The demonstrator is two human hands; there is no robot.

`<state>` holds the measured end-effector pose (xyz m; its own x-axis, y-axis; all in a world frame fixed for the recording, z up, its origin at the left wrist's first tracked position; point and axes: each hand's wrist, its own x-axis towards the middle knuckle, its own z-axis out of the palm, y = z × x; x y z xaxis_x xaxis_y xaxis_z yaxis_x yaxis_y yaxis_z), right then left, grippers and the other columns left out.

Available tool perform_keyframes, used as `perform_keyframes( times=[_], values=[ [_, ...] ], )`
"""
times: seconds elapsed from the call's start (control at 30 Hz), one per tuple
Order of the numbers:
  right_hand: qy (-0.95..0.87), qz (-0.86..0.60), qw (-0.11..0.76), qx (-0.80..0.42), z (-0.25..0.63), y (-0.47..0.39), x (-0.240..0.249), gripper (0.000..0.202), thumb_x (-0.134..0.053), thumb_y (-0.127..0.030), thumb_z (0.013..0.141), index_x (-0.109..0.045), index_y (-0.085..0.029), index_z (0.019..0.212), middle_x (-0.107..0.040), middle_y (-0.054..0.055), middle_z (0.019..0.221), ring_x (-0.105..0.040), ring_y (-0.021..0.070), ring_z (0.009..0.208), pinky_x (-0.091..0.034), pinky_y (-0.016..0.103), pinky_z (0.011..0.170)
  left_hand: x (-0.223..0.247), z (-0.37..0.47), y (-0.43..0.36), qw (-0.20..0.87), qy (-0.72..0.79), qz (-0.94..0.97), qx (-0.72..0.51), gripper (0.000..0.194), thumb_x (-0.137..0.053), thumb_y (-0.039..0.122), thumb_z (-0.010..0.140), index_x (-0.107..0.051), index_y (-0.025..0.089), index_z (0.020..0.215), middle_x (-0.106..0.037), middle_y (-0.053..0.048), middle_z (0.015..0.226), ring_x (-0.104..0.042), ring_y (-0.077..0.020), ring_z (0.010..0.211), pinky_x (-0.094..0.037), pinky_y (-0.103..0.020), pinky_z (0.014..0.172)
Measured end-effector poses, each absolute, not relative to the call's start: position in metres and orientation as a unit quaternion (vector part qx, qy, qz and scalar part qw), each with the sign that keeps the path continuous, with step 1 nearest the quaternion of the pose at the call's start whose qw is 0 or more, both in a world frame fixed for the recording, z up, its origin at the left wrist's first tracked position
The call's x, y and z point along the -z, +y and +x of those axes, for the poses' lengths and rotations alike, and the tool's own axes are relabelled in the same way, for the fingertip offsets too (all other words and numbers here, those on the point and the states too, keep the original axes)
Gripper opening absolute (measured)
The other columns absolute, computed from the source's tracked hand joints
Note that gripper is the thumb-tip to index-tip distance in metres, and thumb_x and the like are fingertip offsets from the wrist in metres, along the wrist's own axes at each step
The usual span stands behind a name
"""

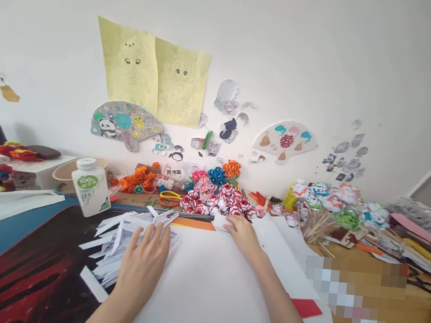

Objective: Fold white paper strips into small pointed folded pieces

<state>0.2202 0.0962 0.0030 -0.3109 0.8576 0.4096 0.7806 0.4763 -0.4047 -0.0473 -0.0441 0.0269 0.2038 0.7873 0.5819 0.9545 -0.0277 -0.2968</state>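
Observation:
My left hand (145, 256) lies with its fingers spread at the right side of a loose pile of white paper strips (111, 240). Its fingertips touch the strips. At the far edge of a large white sheet of paper (211, 283), my right hand (244, 238) pinches a small piece of white paper (220, 222) between thumb and fingers. The large sheet lies flat between my forearms, with orange and yellow edges showing from under it. Red-and-white paper flowers (215, 202) stand just beyond my right hand.
A white bottle (91, 187) stands left of the strips. More white sheets (286, 254) lie to the right. Flowers on wooden sticks (325, 207), scissors (423, 282) and a blurred-out patch are further right. Orange flowers (137, 178) line the wall.

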Motion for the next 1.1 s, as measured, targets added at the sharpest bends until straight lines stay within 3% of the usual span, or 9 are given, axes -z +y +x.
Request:
perform_keyframes(
  times=[0.23,0.63,0.97,1.1],
  values=[
    [-0.816,-0.503,0.269,-0.088,0.229,0.091,-0.01,0.03,-0.054,-0.027,0.089,-0.065,-0.015,0.114,-0.064,0.013,0.119,-0.055,0.0244,0.112,-0.038,0.033,0.097,-0.023,-0.031,-0.047,0.242,-0.615,-0.744,0.105,0.034,-0.04,0.008,0.09,-0.061,0.016,0.115,-0.063,-0.012,0.119,-0.054,-0.0289,0.109,-0.033,-0.048,0.098],
    [-0.833,-0.481,0.258,-0.085,0.234,0.092,-0.013,0.028,-0.046,-0.025,0.093,-0.071,-0.018,0.105,-0.07,0.009,0.108,-0.065,0.0216,0.098,-0.044,0.028,0.086,-0.019,-0.024,-0.044,0.194,-0.569,-0.795,0.074,0.033,-0.042,0.008,0.089,-0.066,0.019,0.109,-0.067,-0.009,0.111,-0.055,-0.0271,0.109,-0.035,-0.045,0.098],
    [-0.844,-0.485,0.222,-0.053,0.236,0.093,-0.015,0.023,-0.052,-0.024,0.091,-0.072,-0.02,0.102,-0.071,0.007,0.106,-0.065,0.0212,0.098,-0.044,0.028,0.088,-0.012,-0.036,-0.041,0.238,-0.597,-0.765,0.035,0.029,-0.044,0.01,0.088,-0.07,0.011,0.101,-0.062,-0.016,0.121,-0.05,-0.0319,0.117,-0.036,-0.047,0.098],
    [-0.847,-0.49,0.204,-0.027,0.234,0.092,-0.018,0.023,-0.05,-0.023,0.092,-0.072,-0.021,0.1,-0.073,0.007,0.1,-0.066,0.0204,0.094,-0.044,0.028,0.086,-0.011,-0.033,-0.04,0.241,-0.584,-0.774,0.052,0.03,-0.044,0.011,0.089,-0.067,0.013,0.108,-0.06,-0.015,0.124,-0.05,-0.0308,0.117,-0.036,-0.048,0.099]
  ],
)
